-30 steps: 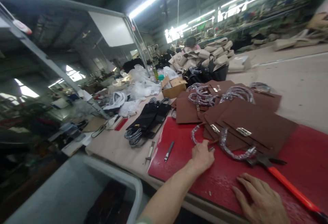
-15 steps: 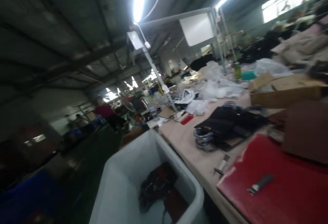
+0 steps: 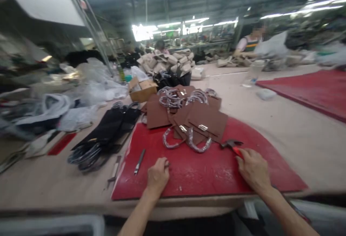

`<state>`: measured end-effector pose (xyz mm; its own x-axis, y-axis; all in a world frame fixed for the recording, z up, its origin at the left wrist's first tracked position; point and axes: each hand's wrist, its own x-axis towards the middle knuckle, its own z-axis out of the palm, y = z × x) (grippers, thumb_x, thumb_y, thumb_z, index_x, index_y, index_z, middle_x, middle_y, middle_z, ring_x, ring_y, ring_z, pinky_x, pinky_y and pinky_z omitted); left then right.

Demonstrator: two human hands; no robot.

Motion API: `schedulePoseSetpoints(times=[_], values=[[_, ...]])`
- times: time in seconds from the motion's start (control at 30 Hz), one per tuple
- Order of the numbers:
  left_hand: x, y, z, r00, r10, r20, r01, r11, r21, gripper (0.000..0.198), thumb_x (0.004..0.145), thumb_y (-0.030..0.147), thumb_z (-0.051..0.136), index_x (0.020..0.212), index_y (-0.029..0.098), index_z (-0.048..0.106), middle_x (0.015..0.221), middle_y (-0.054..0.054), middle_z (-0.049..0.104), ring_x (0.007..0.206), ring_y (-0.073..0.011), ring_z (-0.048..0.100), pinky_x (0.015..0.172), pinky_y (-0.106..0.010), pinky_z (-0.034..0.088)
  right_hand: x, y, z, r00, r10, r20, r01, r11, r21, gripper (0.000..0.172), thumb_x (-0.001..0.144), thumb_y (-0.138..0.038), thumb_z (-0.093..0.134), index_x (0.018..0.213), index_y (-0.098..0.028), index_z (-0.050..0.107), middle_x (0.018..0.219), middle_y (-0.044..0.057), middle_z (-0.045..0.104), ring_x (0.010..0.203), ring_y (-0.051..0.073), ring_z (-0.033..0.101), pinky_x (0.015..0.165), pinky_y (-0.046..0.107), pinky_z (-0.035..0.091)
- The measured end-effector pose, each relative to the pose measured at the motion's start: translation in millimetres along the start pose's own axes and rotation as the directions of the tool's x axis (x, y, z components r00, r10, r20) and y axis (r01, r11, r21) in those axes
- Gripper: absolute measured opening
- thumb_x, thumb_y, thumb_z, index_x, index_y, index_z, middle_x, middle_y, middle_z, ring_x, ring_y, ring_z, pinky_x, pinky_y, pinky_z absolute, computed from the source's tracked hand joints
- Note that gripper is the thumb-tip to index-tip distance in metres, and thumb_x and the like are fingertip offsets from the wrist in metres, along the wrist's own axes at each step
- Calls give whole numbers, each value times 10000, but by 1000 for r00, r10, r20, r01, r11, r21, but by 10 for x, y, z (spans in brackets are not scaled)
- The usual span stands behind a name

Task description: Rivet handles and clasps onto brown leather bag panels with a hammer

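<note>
My right hand (image 3: 254, 169) is closed around the red handle of a claw hammer (image 3: 231, 143), whose dark head rests over the right part of the red mat (image 3: 205, 178). On the mat's left half my left hand (image 3: 158, 176) is closed, with a small dark bit showing at its fingertips that I cannot make out. Ahead of both hands lies a pile of brown bag panels (image 3: 208, 119) with metal clasps and plastic-wrapped handles (image 3: 198, 146). A slim metal chisel-like tool (image 3: 140, 162) lies left of my left hand.
Black bag pieces (image 3: 108, 128) with wrapped handles lie to the left, beside a red strip (image 3: 62, 143). Behind the brown pile stand a cardboard box (image 3: 143, 90) and beige bags (image 3: 167, 63). Another red mat (image 3: 310, 90) is at right; a person (image 3: 248, 43) sits beyond.
My view has swung right and down, from the white bin and aisle to the red mat. Both my hands are now in view, the right one on the hammer.
</note>
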<state>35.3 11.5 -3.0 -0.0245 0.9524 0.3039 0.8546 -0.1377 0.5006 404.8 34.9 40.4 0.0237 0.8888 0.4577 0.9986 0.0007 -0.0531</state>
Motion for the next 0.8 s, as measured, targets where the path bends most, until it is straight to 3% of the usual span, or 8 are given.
schedulePoseSetpoints(times=[0.13, 0.23, 0.37, 0.47, 0.57, 0.67, 0.73, 0.8], values=[[-50, -118, -41, 997, 70, -31, -65, 987, 150, 143, 976, 164, 532, 1002, 189, 670, 944, -33, 671, 796, -185, 652, 644, -270, 420, 130, -384, -144, 988, -138, 67, 126, 979, 158, 314, 954, -221, 515, 1245, -141, 603, 1307, 143, 544, 1141, 273, 511, 944, 397, 441], [-75, -113, -105, 998, 54, -32, -47, 979, 197, 108, 967, 161, 565, 983, 190, 667, 922, -18, 664, 771, -182, 646, 621, -277, 386, 315, -800, -78, 930, -333, 157, 302, 934, 192, 386, 919, -192, 562, 1303, -207, 592, 1405, 100, 493, 1205, 266, 465, 973, 393, 388], [-71, -78, -107, 999, 35, -24, -30, 981, 192, 94, 965, 164, 577, 983, 194, 665, 937, -11, 666, 772, -182, 647, 622, -286, 374, 445, -1015, 5, 859, -454, 237, 429, 891, 149, 114, 920, -215, 589, 942, -181, 697, 1065, 94, 632, 1011, 274, 503, 870, 405, 347], [-64, -76, -106, 999, 26, -20, -22, 985, 173, 98, 966, 171, 572, 982, 194, 666, 939, -13, 667, 786, -189, 653, 631, -292, 382, 570, -1104, -70, 820, -528, 220, 509, 849, 142, 138, 916, -135, 547, 835, -155, 658, 922, 87, 626, 926, 239, 497, 846, 385, 323], [-56, -78, -106, 1000, 17, -9, -16, 991, 135, 124, 966, 168, 550, 985, 194, 670, 949, -22, 674, 810, -196, 658, 650, -291, 401, 796, -1300, -341, 804, -580, 130, 563, 813, 148, 104, 909, -116, 535, 874, -141, 630, 957, 96, 624, 944, 229, 494, 849, 369, 321], [-35, -90, -100, 1000, -7, -14, 8, 999, 42, 175, 954, 156, 513, 1007, 186, 677, 985, -47, 691, 839, -201, 663, 697, -287, 431, 1070, -1542, -782, 845, -535, -12, 531, 836, 137, 124, 951, -198, 507, 891, -126, 589, 985, 134, 597, 958, 255, 479, 831, 376, 333], [-13, -111, -115, 998, -36, -51, 31, 995, -90, 214, 939, 163, 483, 1026, 175, 678, 1015, -71, 703, 881, -207, 666, 751, -288, 452, 1189, -1673, -1109, 864, -490, -116, 503, 854, 136, 143, 963, -211, 466, 886, -130, 555, 966, 140, 575, 924, 256, 468, 833, 382, 347], [-1, -135, -170, 990, -98, -100, 67, 960, -273, 236, 931, 218, 465, 1018, 162, 677, 1008, -91, 711, 908, -215, 664, 797, -297, 467, 1188, -1779, -1398, 839, -484, -249, 529, 832, 165, 121, 940, -216, 471, 848, -154, 520, 934, 122, 560, 893, 248, 471, 819, 372, 365]])
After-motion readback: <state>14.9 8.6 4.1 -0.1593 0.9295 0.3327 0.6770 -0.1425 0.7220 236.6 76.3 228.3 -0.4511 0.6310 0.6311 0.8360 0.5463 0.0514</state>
